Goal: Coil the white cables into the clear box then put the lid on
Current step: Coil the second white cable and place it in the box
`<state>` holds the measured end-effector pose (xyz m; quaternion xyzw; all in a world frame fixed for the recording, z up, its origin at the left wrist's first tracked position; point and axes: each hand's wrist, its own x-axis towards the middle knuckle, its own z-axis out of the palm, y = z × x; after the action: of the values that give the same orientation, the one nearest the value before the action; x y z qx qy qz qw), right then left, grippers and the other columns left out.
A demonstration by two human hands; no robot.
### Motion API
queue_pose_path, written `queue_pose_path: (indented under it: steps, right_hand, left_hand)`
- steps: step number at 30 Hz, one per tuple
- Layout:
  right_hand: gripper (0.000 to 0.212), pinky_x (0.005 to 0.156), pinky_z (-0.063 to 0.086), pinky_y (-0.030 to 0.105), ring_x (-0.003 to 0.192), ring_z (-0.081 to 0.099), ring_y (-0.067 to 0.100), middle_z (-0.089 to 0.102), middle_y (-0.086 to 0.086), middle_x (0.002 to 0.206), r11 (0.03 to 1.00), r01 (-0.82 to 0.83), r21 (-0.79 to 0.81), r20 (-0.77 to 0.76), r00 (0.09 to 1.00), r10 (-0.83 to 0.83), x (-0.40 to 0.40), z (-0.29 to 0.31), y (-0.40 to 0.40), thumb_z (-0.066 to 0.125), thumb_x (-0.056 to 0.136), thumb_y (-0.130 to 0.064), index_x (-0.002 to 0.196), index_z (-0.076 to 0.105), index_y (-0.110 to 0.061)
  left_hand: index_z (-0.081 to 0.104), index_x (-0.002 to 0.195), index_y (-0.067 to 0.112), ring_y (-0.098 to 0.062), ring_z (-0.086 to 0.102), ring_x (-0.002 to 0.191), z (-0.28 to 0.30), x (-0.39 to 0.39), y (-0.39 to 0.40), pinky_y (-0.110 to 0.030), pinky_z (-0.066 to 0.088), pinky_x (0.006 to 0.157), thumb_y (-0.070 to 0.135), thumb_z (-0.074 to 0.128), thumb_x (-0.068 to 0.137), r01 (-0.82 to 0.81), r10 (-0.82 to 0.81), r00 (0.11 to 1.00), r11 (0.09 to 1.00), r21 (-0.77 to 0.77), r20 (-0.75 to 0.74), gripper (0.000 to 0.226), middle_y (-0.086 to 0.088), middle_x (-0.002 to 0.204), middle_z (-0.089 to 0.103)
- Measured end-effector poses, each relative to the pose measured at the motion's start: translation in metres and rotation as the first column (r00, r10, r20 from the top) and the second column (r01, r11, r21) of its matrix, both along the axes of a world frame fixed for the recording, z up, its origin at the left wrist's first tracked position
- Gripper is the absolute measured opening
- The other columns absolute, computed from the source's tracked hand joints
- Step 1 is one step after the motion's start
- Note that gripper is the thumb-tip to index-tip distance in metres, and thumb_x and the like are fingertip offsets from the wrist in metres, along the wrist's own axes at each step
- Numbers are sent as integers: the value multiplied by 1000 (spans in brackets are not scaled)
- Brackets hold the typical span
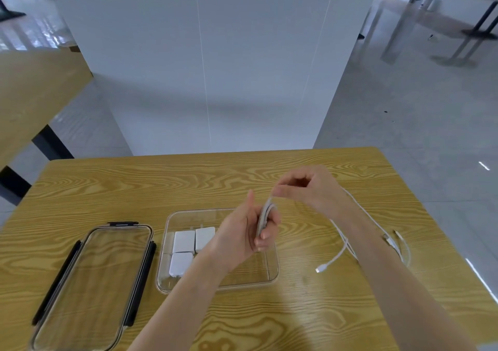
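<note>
- Left hand curled round a coiled white cable, centre frame, above the clear box
- Right hand pinching the coil's top
- Three white chargers in the box's left part
- Lid flat, lower left
- Loose white cables on wooden table, right, partly behind the right forearm

Thin white cable bundle, looped into tight flat coil, held upright above clear rectangular plastic box. Box sits open on table, not lidded yet. Clear flat lid with black side clips lies just left of box. More loose white cables sprawled right of box, connectors showing.
</note>
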<state>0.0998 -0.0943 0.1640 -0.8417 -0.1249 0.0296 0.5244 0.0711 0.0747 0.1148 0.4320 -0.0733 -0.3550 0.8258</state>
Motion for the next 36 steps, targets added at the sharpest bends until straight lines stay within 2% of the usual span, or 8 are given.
queue_pose_path:
  steps: [6, 11, 14, 18, 21, 26, 31, 36]
  right_hand:
    - [34, 41, 28, 14, 39, 32, 4, 42, -11, 42, 970, 86, 229, -150, 987, -52, -8, -41, 13, 52, 90, -31, 66, 68, -12]
    - [24, 36, 28, 13, 32, 39, 1, 51, -1, 53, 998, -51, 29, -305, 951, 57, -29, -49, 24, 42, 99, -24, 86, 62, -31]
    - [28, 37, 33, 9, 34, 46, -3, 49, -4, 58, 960, -232, -156, -416, 897, 149, -41, -50, 36, 35, 101, -16, 121, 53, -8]
    - [25, 50, 35, 15, 49, 47, 5, 46, -5, 63, 857, -384, -343, -374, 893, 250, -51, -42, 49, 36, 98, -11, 115, 54, -5]
    - [25, 57, 33, 27, 58, 43, 15, 46, -2, 63, 741, -366, -563, -214, 931, 297, -50, -30, 49, 39, 99, -20, 93, 59, -5]
    - [24, 70, 42, 30, 84, 59, 14, 66, -4, 88, 641, -226, -733, -27, 952, 305, -33, -16, 31, 51, 92, -33, 94, 71, -20]
    - [16, 58, 37, 17, 62, 52, 4, 63, -9, 69, 870, -141, -473, 15, 986, 168, -17, -14, 11, 72, 76, -40, 81, 75, -25]
    - [15, 53, 33, 24, 54, 43, 10, 58, -6, 56, 1000, -12, 13, -146, 989, 14, -18, -27, 10, 63, 82, -38, 75, 73, -28]
  left_hand:
    - [58, 81, 7, -6, 44, 44, 12, 8, 1, -17, 39, 44, 22, 66, 80, 49, -63, 998, 937, -347, -30, 17, 4, 55, 49]
    - [64, 77, 2, -11, 55, 49, 20, 26, 7, -21, 50, 50, 8, 65, 77, -259, 123, 951, 819, -512, -284, 6, -2, 60, 57]
    - [57, 80, 3, -12, 61, 52, 14, 41, 9, -21, 55, 55, 9, 40, 93, -487, 369, 861, 799, -354, -351, 22, -4, 63, 62]
    - [55, 85, 3, -18, 66, 68, -9, 46, 6, -26, 57, 70, 6, 30, 99, -544, 544, 839, 839, -11, -18, 29, -5, 69, 70]
    - [54, 85, 4, -16, 65, 72, -22, 35, 2, -20, 55, 68, 5, 31, 99, -487, 399, 866, 809, 329, 300, 27, -6, 75, 67]
    - [49, 71, 4, -10, 45, 55, -23, 20, 5, -13, 38, 52, 11, 36, 99, -245, -73, 906, 712, 658, 416, 31, 3, 60, 50]
    - [51, 69, 10, -11, 29, 42, -16, 15, 11, -20, 25, 43, 28, 32, 100, 51, -191, 954, 864, 500, 232, 41, -6, 55, 39]
    - [50, 51, 19, -4, 23, 31, -14, 14, 13, -16, 20, 34, 40, 49, 86, 174, -174, 983, 985, 2, -53, 41, 11, 37, 37]
